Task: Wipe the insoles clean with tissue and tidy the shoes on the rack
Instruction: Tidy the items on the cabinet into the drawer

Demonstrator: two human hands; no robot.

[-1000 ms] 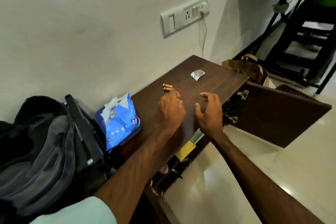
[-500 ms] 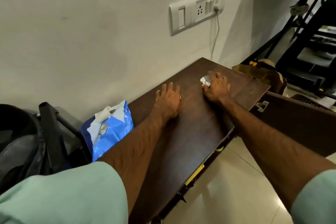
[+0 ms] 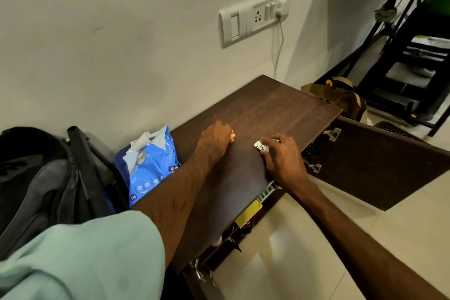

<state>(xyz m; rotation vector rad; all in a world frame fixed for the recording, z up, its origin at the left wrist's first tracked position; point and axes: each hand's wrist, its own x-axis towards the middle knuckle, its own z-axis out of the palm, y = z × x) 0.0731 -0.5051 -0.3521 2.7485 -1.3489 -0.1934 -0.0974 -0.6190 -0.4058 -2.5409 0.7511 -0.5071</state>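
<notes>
A dark wooden shoe cabinet [image 3: 280,109] stands against the wall. My left hand [image 3: 214,140] lies curled on its top and grips small orange batteries [image 3: 233,136], whose ends show at my fingertips. My right hand [image 3: 282,156] pinches a small silvery wrapper [image 3: 261,146] on the cabinet top, near the front edge. A torn blue tissue pack [image 3: 152,165] sits at the cabinet's left end. No shoes or insoles show clearly; the inside of the cabinet is mostly hidden.
The cabinet door [image 3: 379,165] hangs open to the right over a pale tiled floor [image 3: 316,251]. A dark backpack [image 3: 43,185] leans at the left. A brown bag [image 3: 341,97] and black exercise machine [image 3: 414,68] stand beyond. A wall socket [image 3: 255,17] has a cable.
My right hand has drawn the silvery wrapper back from the far part of the top toward the front edge. My left hand has curled round the orange batteries.
</notes>
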